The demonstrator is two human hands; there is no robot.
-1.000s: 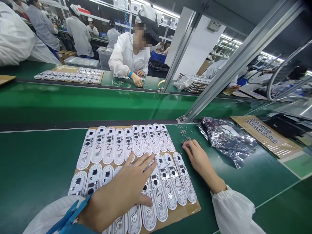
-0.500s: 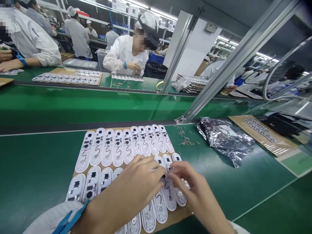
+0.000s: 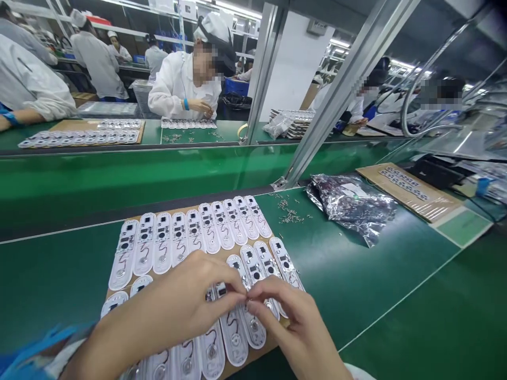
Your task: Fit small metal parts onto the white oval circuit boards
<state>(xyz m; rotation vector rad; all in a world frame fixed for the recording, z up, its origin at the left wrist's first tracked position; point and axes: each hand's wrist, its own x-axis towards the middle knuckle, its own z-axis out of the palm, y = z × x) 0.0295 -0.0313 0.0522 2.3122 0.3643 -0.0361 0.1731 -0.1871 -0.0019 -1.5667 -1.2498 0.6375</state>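
My left hand (image 3: 202,295) reaches in from the lower left, thumb and index finger pinched together. From the right comes my right hand (image 3: 291,309), its thumb and index fingertips also drawn together and meeting those of the left. Whatever sits between the fingertips is too small to make out. Beneath them lies the near row of white oval plastic housings (image 3: 235,342), each bearing a circuit board, thin wires and a round disc. My left hand and forearm cover part of this row. A far row of similar housings (image 3: 162,245) shows beyond my hands.
A cardboard sheet (image 3: 222,255) lies under the housings on the green worktop (image 3: 356,285). Small metal parts (image 3: 291,216) are scattered beyond it, beside a silvery plastic bag (image 3: 352,206). A metal post (image 3: 317,111) rises at the bench's back edge. Co-workers sit across.
The view has swung to the right. My fingertips, apart over a housing before, have come together and sit a little further left along the near row.
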